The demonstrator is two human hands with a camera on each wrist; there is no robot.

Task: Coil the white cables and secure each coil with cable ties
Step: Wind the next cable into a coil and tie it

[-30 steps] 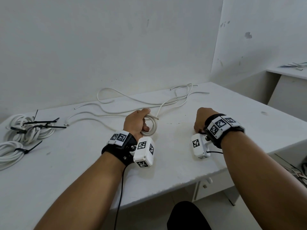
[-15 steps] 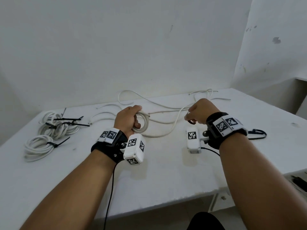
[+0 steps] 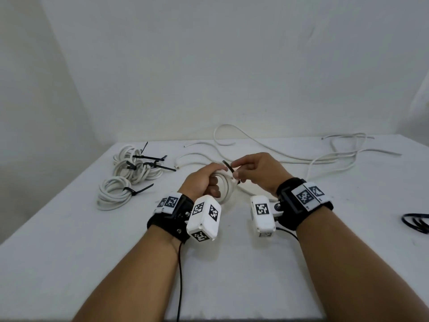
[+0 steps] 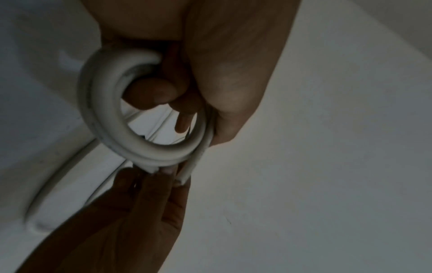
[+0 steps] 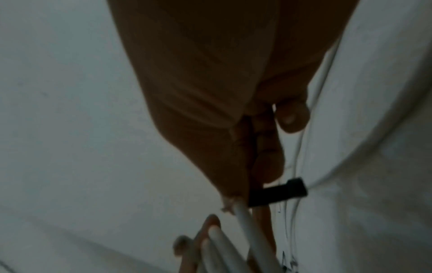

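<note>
Gripping a small white cable coil [image 3: 226, 187] at the centre of the frame, the left hand [image 3: 200, 182] has its fingers curled through the loop. Just right of it, the right hand [image 3: 257, 171] pinches a black cable tie [image 3: 228, 168] against the coil's top. Tied coils [image 3: 130, 173] lie at the left of the worktop [image 3: 232, 263], loose white cable [image 3: 325, 156] trails across the upper right, and spare black ties [image 3: 416, 223] sit at the right edge.

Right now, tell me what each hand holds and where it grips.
The left hand grips the white cable coil by its rim, fingers through the loop. The right hand pinches a black cable tie near its head.
</note>
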